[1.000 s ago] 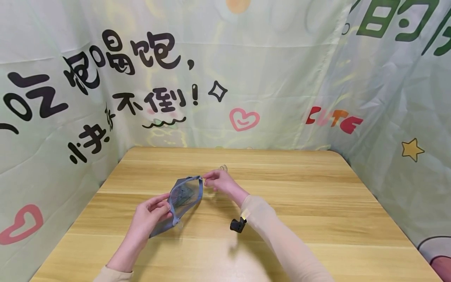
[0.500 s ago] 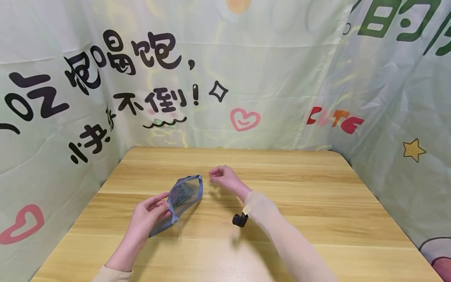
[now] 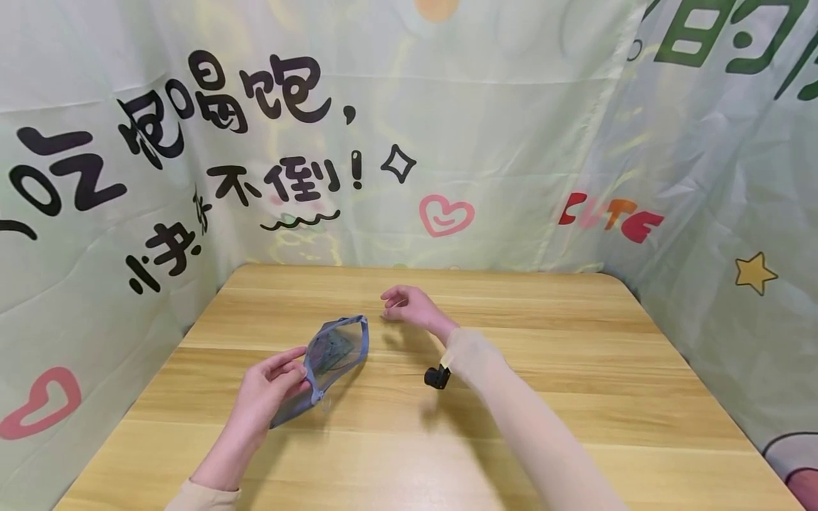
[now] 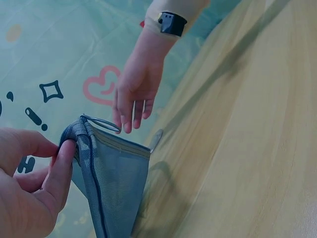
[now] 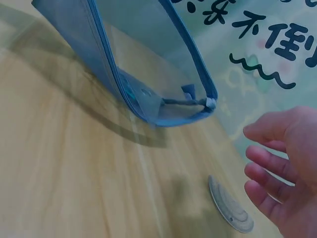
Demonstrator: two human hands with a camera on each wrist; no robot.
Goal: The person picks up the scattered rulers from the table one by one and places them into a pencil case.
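1. The left hand [image 3: 268, 387] pinches the blue mesh zip pouch with a clear front panel [image 3: 332, 355] at its near end, thumb on one face and fingers [image 4: 59, 163] curled on the other. This grip holds the pouch raised on edge, its lower end at or just above the light wooden bench [image 3: 575, 397]; contact cannot be told.
2. The zip edge faces up and away from the left hand. The mouth appears parted in the wrist views, probably so that the interior stays accessible. A metal ring [image 4: 101, 123] sits at the far corner.
3. The right hand [image 3: 412, 306] hovers just beyond the far end of the pouch, apart from it. Its fingers are relaxed and slightly spread, and they hold nothing.
4. A small flat round disc, pale and shell-like [image 5: 230, 204], lies on the bench below the right hand, untouched.
5. A black wrist-mounted camera unit [image 3: 437, 376] is strapped under the right forearm.
6. The pale green printed fabric backdrop [image 3: 511, 128] carries large black Chinese characters, including "不倒!", and the coloured word "CUTE" [image 3: 610, 216]. Pink hearts and a yellow star accompany them.
7. No brand or label is legible on the pouch.
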